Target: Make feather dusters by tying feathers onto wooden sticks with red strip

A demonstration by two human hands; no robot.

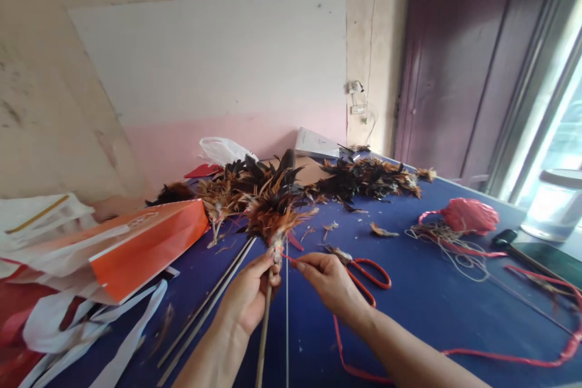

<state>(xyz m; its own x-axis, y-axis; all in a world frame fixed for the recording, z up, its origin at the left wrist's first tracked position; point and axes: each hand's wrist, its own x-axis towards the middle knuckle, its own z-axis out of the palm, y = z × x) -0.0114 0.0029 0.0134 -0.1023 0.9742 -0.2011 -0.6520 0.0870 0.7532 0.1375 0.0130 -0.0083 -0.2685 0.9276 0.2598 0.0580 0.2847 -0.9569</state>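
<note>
Blue table (409,306) spreads below; the left hand (255,291) grips a stick (264,339) under brown feathers (273,215), the right hand (328,282) pinches red string (288,258) beside it, scissors (354,262) just rightward.

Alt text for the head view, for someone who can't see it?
The left hand grips a stick topped with feathers while the right hand holds a red strand leading to it. Scissors and feather bunches lie on the blue table.

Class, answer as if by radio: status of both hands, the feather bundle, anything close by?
Left hand gripping stick at base of feather bundle. Right hand pinching red cord beside it. Red-handled scissors close by right hand.
</note>
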